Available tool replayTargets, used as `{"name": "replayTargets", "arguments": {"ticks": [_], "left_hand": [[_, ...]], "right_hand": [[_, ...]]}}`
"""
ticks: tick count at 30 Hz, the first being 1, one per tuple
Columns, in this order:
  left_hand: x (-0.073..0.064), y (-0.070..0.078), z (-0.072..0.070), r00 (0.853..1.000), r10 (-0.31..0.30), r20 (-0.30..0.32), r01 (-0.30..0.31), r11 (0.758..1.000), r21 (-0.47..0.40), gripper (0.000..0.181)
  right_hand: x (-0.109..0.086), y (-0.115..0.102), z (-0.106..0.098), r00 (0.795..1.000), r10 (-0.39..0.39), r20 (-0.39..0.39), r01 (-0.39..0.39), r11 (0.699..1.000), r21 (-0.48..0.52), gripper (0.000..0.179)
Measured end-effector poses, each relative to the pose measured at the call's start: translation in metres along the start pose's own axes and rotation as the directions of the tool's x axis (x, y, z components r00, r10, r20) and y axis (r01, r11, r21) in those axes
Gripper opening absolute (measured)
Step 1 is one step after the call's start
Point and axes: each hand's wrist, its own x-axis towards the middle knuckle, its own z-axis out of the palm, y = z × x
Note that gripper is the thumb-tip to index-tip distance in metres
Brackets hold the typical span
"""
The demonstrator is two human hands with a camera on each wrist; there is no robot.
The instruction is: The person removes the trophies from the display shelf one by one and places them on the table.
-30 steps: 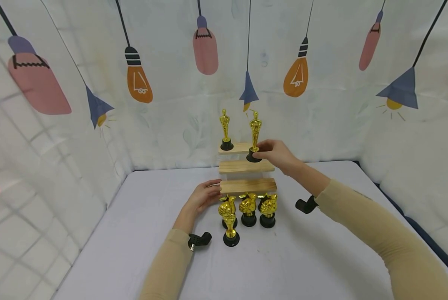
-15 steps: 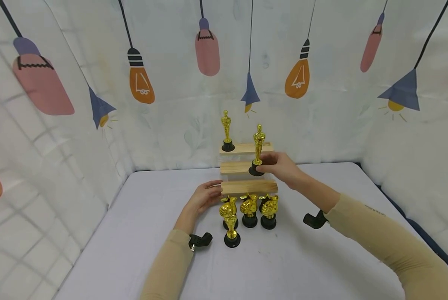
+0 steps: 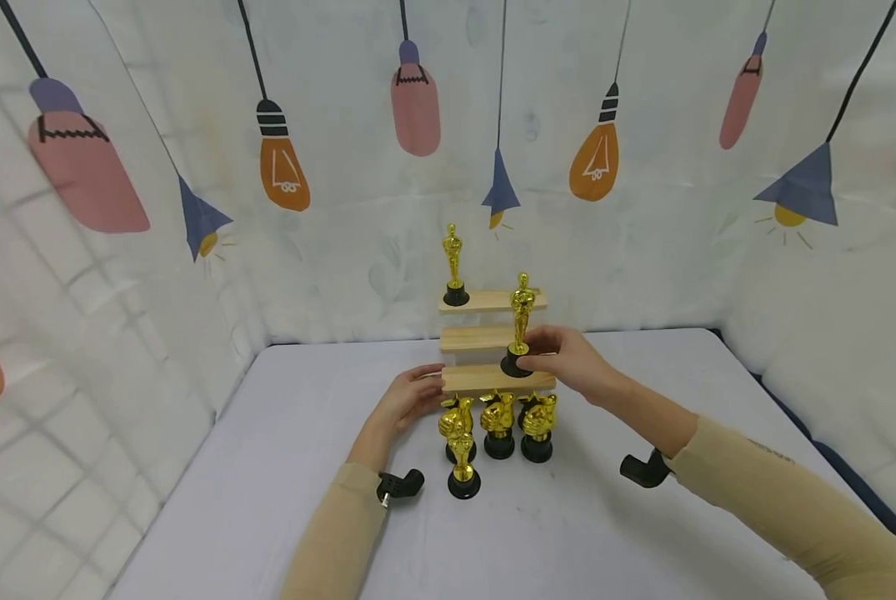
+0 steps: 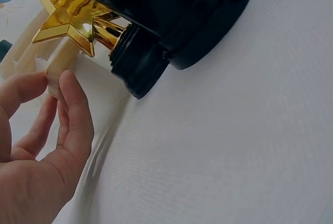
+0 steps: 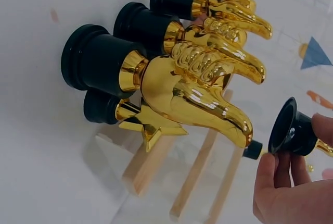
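My right hand (image 3: 578, 367) grips a gold figure statuette (image 3: 522, 312) by its black base (image 5: 294, 133), upright in front of the wooden display stand. In the right wrist view the hollow underside of that base shows, clear of the boards. At the stand's left end, my left hand (image 3: 402, 402) pinches the end of the lowest wooden board (image 3: 473, 380) between thumb and fingers, seen closely in the left wrist view. Another gold statuette (image 3: 453, 260) stands at the left of the top board (image 3: 496, 301). Part of the middle board (image 3: 470, 338) lies behind the held statuette.
Three gold thumbs-up trophies (image 5: 203, 83) stand in a row before the stand, with star trophies (image 4: 73, 18) behind them. A gold statuette (image 3: 463, 457) is in front of the left one. White cloth covers the table (image 3: 290, 433); a patterned curtain (image 3: 342, 250) hangs behind.
My right hand has brought the statuette down from top-board height to near the lowest board, slightly rightward. My left hand keeps its place on the board's end.
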Motion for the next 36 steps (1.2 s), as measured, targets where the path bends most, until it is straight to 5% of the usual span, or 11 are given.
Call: {"name": "replayTargets", "arguments": {"ticks": [36], "left_hand": [[-0.001,0.001,0.003,1.0,-0.005,-0.021,0.006,1.0,0.008,0.048]], "right_hand": [[-0.056,0.009,0.024,0.989,-0.089,0.12,0.078,0.993,0.093,0.039]]}}
